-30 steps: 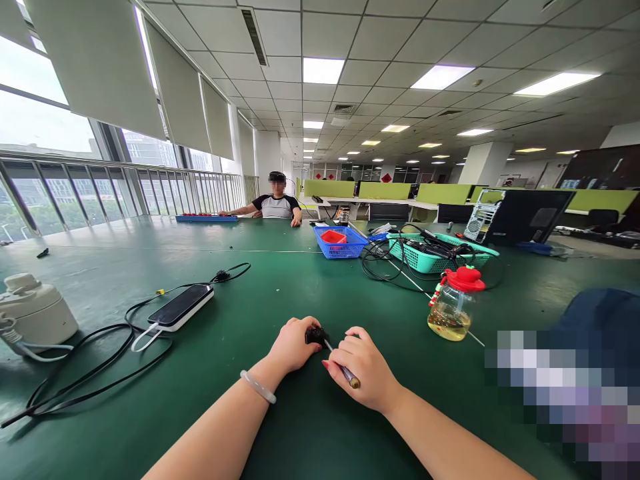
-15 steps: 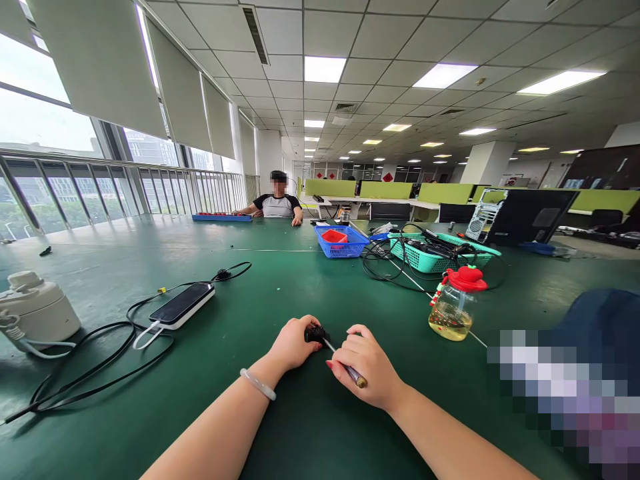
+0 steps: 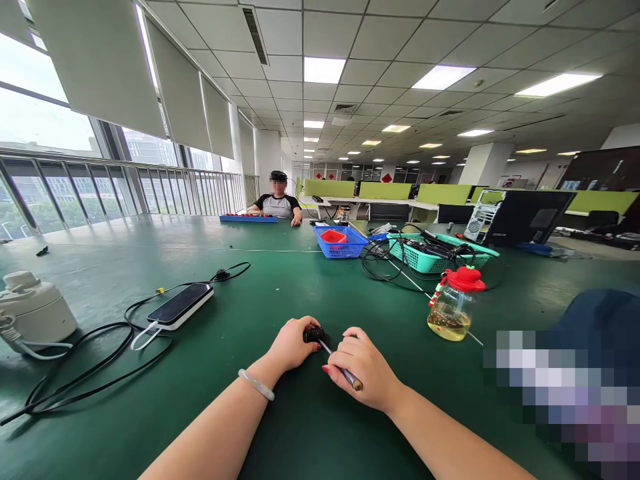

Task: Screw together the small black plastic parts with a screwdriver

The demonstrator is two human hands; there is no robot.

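My left hand (image 3: 291,344) rests on the green table (image 3: 280,280) with its fingers closed round a small black part (image 3: 315,334). My right hand (image 3: 364,369) is just to its right, fingers curled round a thin screwdriver (image 3: 345,374) whose metal tip points into the black part. The screwdriver's brown handle end sticks out past my knuckles. Both hands sit close together near the table's front edge, and a pale bangle (image 3: 256,385) is on my left wrist.
A phone on a power bank (image 3: 181,306) with black cables lies to the left, beside a white appliance (image 3: 34,313). A red-lidded glass jar (image 3: 454,304) stands to the right. Farther back are a blue basket (image 3: 341,243), a teal basket (image 3: 435,254) and a seated person (image 3: 277,200).
My hands have barely moved; the screwdriver has shifted slightly in my right hand. The far person's blue tray has slid to the right along the table.
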